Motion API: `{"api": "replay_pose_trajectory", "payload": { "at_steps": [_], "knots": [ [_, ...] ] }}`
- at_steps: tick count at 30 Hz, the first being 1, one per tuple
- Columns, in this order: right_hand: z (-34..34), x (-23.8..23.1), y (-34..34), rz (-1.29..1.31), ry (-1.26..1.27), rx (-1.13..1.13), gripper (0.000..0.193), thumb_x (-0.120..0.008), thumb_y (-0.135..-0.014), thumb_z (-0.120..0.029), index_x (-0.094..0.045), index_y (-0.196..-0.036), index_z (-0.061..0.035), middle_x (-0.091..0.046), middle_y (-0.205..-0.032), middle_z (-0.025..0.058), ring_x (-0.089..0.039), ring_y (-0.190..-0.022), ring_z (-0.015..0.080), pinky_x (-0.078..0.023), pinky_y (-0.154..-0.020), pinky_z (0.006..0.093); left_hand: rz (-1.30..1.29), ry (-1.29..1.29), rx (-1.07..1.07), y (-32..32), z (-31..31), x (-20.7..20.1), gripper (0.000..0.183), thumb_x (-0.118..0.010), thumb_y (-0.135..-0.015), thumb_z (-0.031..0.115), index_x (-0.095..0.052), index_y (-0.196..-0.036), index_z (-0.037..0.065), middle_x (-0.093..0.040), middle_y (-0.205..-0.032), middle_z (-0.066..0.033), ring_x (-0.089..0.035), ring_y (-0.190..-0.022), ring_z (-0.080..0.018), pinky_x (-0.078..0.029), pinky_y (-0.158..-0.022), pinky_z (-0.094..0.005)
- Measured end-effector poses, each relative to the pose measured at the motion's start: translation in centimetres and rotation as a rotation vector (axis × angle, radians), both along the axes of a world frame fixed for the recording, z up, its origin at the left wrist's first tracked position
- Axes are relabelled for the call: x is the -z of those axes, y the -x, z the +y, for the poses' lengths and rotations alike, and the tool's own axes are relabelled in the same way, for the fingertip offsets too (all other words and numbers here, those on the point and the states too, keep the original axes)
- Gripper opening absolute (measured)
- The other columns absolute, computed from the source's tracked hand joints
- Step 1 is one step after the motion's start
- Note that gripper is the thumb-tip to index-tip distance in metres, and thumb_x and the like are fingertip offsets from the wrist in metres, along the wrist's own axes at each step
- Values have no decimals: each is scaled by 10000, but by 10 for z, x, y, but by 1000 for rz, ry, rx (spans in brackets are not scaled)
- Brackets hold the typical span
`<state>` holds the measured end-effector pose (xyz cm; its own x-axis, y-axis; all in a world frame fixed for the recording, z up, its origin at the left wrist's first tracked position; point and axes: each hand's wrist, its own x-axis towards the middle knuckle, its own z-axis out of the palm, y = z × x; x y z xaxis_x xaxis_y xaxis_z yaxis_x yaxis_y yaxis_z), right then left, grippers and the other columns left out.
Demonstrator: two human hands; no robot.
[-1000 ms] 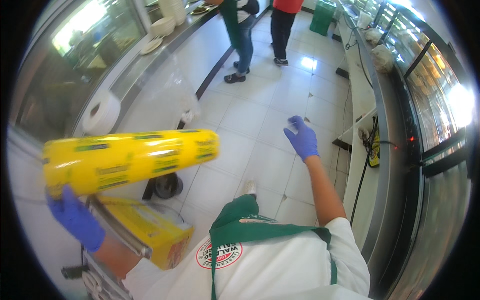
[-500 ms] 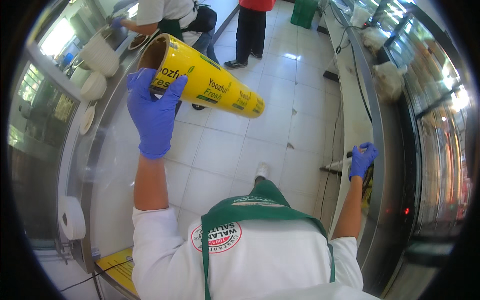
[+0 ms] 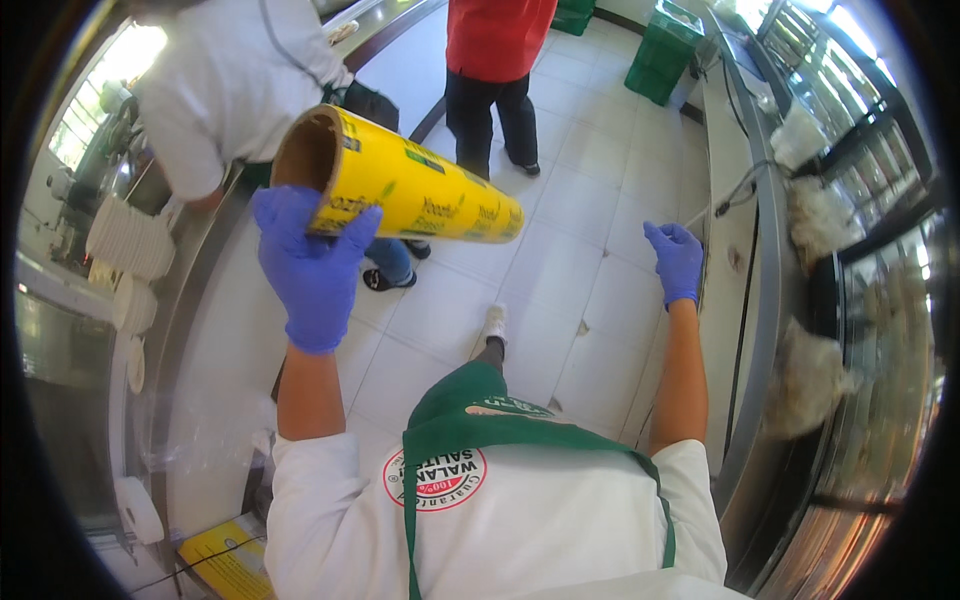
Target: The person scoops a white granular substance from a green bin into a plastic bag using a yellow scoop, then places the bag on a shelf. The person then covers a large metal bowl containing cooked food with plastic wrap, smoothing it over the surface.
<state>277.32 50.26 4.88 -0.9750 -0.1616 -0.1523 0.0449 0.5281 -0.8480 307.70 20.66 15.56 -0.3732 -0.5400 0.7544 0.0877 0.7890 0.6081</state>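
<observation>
1. Head view, yellow roll [image 3: 440, 195]: one hollow tube with yellow, printed outer wrap, in the left hand [image 3: 312, 270], blue-gloved, raised above the floor [image 3: 545, 290].
2. Head view, long axis: runs from the left fingers [image 3: 358, 232] away to the right, dipping slightly; open brown core [image 3: 303, 155] at the left end, above the fingers. Far end lies right of them, unsupported.
3. Head view, nearer hand: the left, in contact. Thumb on the outer wrap, other fingers at the lower rim; closed round the tube's end. Whether any fingertip enters the core cannot be told.
4. Head view, right hand [image 3: 678, 262]: blue-gloved, well apart, right of the roll's far end. Right fingers curled, narrow; a thin pale line shows near the tips, but whether they hold it cannot be told.
5. Head view, surroundings: stack of white bowls [image 3: 130, 237] left of the left fingers, by the tabletop [image 3: 205, 235]; co-worker in a red shirt [image 3: 495, 40] beyond the roll; green bin [image 3: 663, 60] beyond the right fingers.
</observation>
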Motion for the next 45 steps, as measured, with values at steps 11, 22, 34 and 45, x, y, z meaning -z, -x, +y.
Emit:
{"api": "replay_pose_trajectory", "payload": {
  "at_steps": [11, 22, 34, 45],
  "knots": [
    [-146, -28, 282, -474, 1333, -393, 877, -237, -930, -770, -283, -1562, -164, -342, -1564, 103, -301, -1433, 250, -162, -1191, 506, -240, 229, 111, 324, -100, 13, 274, -847, -738, 149, -599, -820, 67, -562, -780, -46, -468, -860, -261, -432, -740, -380],
    [-205, 29, 631, 404, 398, -96, 397, -617, -870, -55, -571, -1264, -49, -531, -1351, 137, -575, -1119, 234, -471, -977, 342, -73, 103, 191, 686, -155, 28, 302, -857, -732, 190, -605, -852, 75, -552, -819, -60, -475, -876, -258, -431, -735, -395],
    [-404, 113, 942, -199, 313, -141, 705, -368, -979, -659, -622, -1279, -73, -652, -1220, 128, -497, -1256, 251, -327, -1084, 484, 131, 108, 50, 940, -303, 35, 339, -886, -691, 141, -610, -875, 69, -578, -910, -32, -465, -916, -240, -441, -735, -350],
    [-592, 95, 1191, -547, 891, -397, 580, -374, -1041, -520, -566, -1313, -45, -627, -1267, 87, -520, -1223, 239, -335, -1073, 481, 485, -534, -32, 1131, -460, 90, 279, -775, -823, 29, -567, -1004, 68, -529, -959, -17, -504, -895, -101, -459, -774, -255]
  ]
}}
